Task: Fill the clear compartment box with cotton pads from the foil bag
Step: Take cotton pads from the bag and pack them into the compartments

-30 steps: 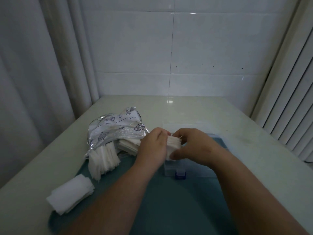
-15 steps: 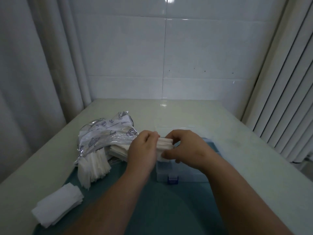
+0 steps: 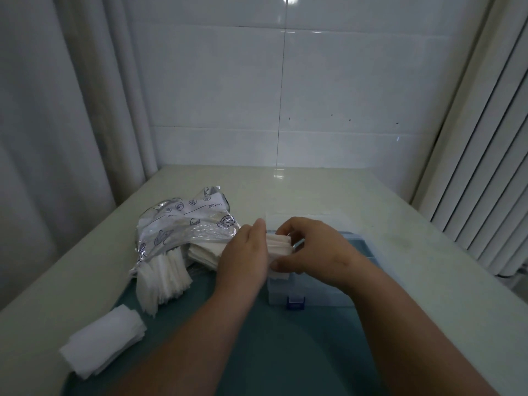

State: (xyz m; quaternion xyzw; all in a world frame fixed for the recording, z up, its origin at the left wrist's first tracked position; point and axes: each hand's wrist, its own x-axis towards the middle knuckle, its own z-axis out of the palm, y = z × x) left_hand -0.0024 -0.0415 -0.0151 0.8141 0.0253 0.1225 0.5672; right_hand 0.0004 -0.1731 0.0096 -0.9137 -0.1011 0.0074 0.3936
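step: seating a stack of pads [image 3: 278,246] into the left-end compartment of the clear box [image 3: 328,294]
left hand [image 3: 245,252]: grips the stack's left end, thumb on top, fingertips hidden behind the palm
right hand [image 3: 314,250]: fingers curled over the top of the stack, thumb under its near edge, so gripping it
stack position: squeezed between both hands, right over the box's left end, bottom edge at about rim level; can't tell if it's in yet
box: on the teal mat [image 3: 285,355], blue latch [image 3: 295,302] facing the person, lid open at the back
foil bag [image 3: 183,224]: left of the box, lying flat, more pads [image 3: 163,278] fanned out of its mouth
spare pile [image 3: 103,340]: near left corner, half on the table [image 3: 414,252], well apart from the box
how to do it well: keep the stack squeezed square, line the edges up with the compartment walls, lower it straight, let go only once it sits on the bottom
risk: pads are soft and slippery, so loosening early likely fans them over the divider
progress: looks early, most pads not boxed
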